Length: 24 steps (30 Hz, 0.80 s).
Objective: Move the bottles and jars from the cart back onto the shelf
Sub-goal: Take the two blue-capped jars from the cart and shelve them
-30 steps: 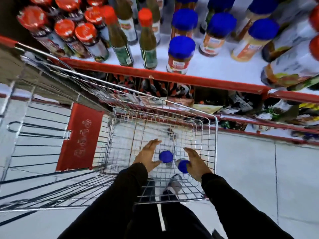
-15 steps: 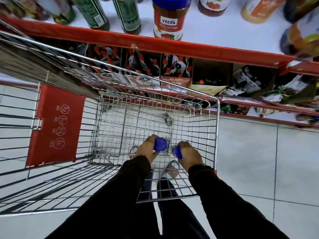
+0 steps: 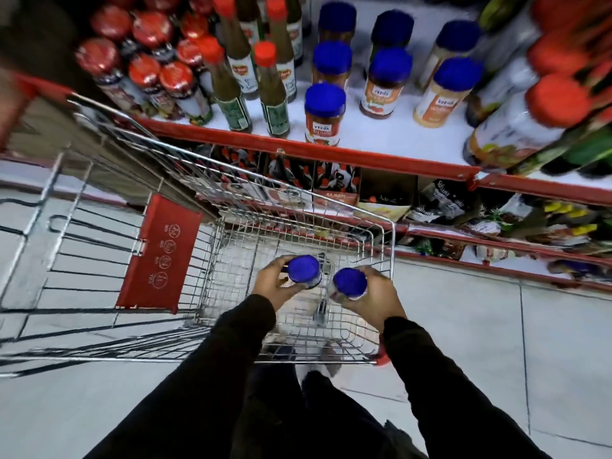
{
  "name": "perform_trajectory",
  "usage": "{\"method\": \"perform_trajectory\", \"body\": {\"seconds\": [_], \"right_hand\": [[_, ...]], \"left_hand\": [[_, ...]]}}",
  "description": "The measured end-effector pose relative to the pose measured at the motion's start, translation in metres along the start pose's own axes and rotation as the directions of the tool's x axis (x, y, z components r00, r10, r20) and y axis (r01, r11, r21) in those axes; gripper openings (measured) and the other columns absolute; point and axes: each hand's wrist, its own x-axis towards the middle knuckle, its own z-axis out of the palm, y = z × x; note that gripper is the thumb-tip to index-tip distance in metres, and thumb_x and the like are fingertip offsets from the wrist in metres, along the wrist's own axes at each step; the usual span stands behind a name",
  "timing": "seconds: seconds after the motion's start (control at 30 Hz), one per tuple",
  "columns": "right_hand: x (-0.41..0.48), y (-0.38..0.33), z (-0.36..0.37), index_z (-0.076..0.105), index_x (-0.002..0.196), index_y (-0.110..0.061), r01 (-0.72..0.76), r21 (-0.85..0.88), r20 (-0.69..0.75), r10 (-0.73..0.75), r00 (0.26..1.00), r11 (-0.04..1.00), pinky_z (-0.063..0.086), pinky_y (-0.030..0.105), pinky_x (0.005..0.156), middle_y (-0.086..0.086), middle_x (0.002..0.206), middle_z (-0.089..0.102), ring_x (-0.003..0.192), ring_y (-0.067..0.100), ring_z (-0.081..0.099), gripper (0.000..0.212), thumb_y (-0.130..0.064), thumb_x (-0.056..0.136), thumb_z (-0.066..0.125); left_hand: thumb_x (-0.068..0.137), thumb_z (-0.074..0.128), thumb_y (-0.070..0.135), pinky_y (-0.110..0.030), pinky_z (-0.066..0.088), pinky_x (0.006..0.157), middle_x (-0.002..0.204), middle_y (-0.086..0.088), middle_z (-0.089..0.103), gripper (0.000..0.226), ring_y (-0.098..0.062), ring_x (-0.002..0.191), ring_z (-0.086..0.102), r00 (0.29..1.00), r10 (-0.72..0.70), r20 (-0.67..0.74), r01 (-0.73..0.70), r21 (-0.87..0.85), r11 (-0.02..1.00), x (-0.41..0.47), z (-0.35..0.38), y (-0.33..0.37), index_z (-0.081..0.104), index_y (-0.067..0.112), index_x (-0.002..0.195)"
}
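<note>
Over the cart (image 3: 298, 207) basket, head view: left hand (image 3: 275, 283) grips one blue-capped jar (image 3: 304, 271), right hand (image 3: 377, 299) grips a second blue-capped jar (image 3: 350, 283). Both jars upright, just beside each other. Shelf (image 3: 364, 134) beyond carries matching jars.

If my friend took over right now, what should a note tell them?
Left hand: gripping a blue-lidded jar.
Right hand: gripping a second blue-lidded jar.
Both jars are over the cart basket, not yet on the shelf.
Done: many blue-lidded jars, like the front one, already stand on the shelf.
Left: set these two beside them. No other jars show in the cart.
</note>
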Motion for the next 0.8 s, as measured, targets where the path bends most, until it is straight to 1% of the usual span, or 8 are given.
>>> {"method": "perform_trajectory", "body": {"seconds": [0.07, 0.13, 0.2, 0.33, 0.4, 0.6, 0.73, 0.8], "right_hand": [[-0.005, -0.007, -0.017, 0.063, 0.106, -0.029, 0.039, 0.054, -0.049, -0.036, 0.998, 0.998, 0.040, 0.001, 0.073, -0.009, 0.100, 0.066, 0.090, 0.010, 0.063, 0.055, -0.045, 0.062, 0.092], [-0.007, -0.012, -0.032, 0.064, 0.115, -0.026, 0.052, 0.109, -0.084, -0.043, 0.995, 0.993, 0.043, 0.009, 0.083, -0.008, 0.105, 0.067, 0.098, 0.011, 0.064, 0.061, -0.042, 0.063, 0.092], [-0.007, -0.019, -0.048, 0.063, 0.119, -0.020, 0.067, 0.155, -0.147, -0.044, 0.988, 0.986, 0.046, 0.018, 0.087, -0.003, 0.108, 0.068, 0.100, 0.015, 0.065, 0.066, -0.037, 0.063, 0.093], [-0.007, -0.035, -0.081, 0.065, 0.115, -0.020, 0.152, 0.169, -0.266, -0.103, 0.959, 0.974, 0.040, -0.003, 0.074, -0.002, 0.106, 0.069, 0.088, -0.003, 0.060, 0.065, -0.037, 0.060, 0.095], [-0.007, -0.042, -0.097, 0.066, 0.114, -0.023, 0.183, 0.173, -0.325, -0.119, 0.938, 0.968, 0.041, -0.005, 0.074, -0.003, 0.107, 0.070, 0.090, -0.004, 0.061, 0.063, -0.039, 0.060, 0.094], [0.006, -0.070, -0.150, 0.063, 0.107, -0.030, 0.290, 0.224, -0.529, -0.134, 0.838, 0.930, 0.041, -0.002, 0.080, -0.003, 0.103, 0.070, 0.087, -0.012, 0.061, 0.057, -0.045, 0.059, 0.089], [0.025, -0.082, -0.184, 0.067, 0.107, -0.023, 0.342, 0.148, -0.655, -0.167, 0.737, 0.928, 0.039, -0.001, 0.079, -0.004, 0.100, 0.068, 0.088, -0.019, 0.058, 0.053, -0.039, 0.063, 0.091], [0.038, -0.088, -0.198, 0.068, 0.113, -0.015, 0.341, 0.151, -0.680, -0.153, 0.717, 0.928, 0.046, 0.007, 0.083, 0.000, 0.106, 0.070, 0.090, -0.004, 0.063, 0.058, -0.036, 0.065, 0.093]], "left_hand": [[0.066, 0.088, 0.005, -0.040, 0.054, 0.098, 0.115, 0.000, 0.060, 0.061, -0.024, 0.114, 0.059, 1.000, 0.023, -0.014, -0.023, -0.053, 0.998, -0.008, -0.006, 0.018, 0.058, 0.020, 0.117], [0.068, 0.087, 0.008, -0.037, 0.053, 0.096, 0.120, -0.004, 0.062, 0.062, -0.023, 0.117, 0.058, 0.996, 0.075, -0.039, -0.077, -0.051, 0.996, -0.012, -0.010, 0.035, 0.058, 0.016, 0.122], [0.070, 0.087, 0.015, -0.029, 0.051, 0.094, 0.124, -0.009, 0.063, 0.064, -0.021, 0.116, 0.057, 0.986, 0.144, -0.079, -0.145, 0.004, 0.989, -0.015, -0.013, 0.053, 0.058, 0.011, 0.127], [0.071, 0.087, 0.025, 0.000, 0.048, 0.075, 0.125, -0.002, 0.058, 0.067, -0.014, 0.113, 0.055, 0.969, 0.223, -0.102, -0.229, -0.054, 0.972, -0.019, -0.016, 0.094, 0.056, 0.014, 0.130], [0.071, 0.086, 0.027, 0.005, 0.042, 0.073, 0.121, -0.001, 0.060, 0.064, -0.014, 0.110, 0.056, 0.950, 0.282, -0.136, -0.292, -0.065, 0.954, -0.018, -0.015, 0.117, 0.058, 0.015, 0.128], [0.074, 0.084, 0.009, 0.002, 0.047, 0.075, 0.121, -0.006, 0.063, 0.057, -0.010, 0.101, 0.062, 0.884, 0.420, -0.204, -0.449, -0.123, 0.885, 0.000, 0.002, 0.193, 0.059, 0.014, 0.124], [0.077, 0.080, 0.008, -0.008, 0.048, 0.088, 0.122, 0.002, 0.057, 0.059, -0.011, 0.112, 0.054, 0.829, 0.489, -0.270, -0.526, -0.081, 0.847, 0.020, 0.013, 0.235, 0.055, 0.010, 0.131], [0.079, 0.079, 0.010, 0.000, 0.042, 0.087, 0.122, 0.003, 0.055, 0.059, -0.011, 0.113, 0.051, 0.813, 0.508, -0.284, -0.540, -0.045, 0.840, 0.032, 0.017, 0.252, 0.054, 0.009, 0.133]]}}
